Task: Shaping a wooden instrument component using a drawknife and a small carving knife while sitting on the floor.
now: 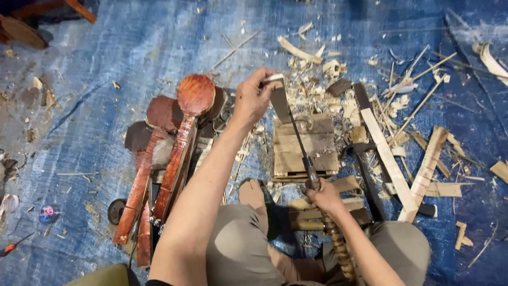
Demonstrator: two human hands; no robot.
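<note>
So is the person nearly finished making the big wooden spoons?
Several reddish wooden spoons already lie shaped on the blue tarp. Right now the left hand grips the blade tip of a long tool, the right hand its handle, above a wooden block. Rough wood strips look still uncut.

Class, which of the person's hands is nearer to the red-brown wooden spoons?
Left. The left hand grips the blade tip just right of the spoons; the right hand holds the handle, farther right.

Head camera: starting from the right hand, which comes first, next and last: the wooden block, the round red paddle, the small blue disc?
From the right hand:
1. Wooden block, just above it, mid-picture.
2. Round red paddle, upper left, past the left arm.
3. Small blue disc, far left on the blue tarp.
</note>
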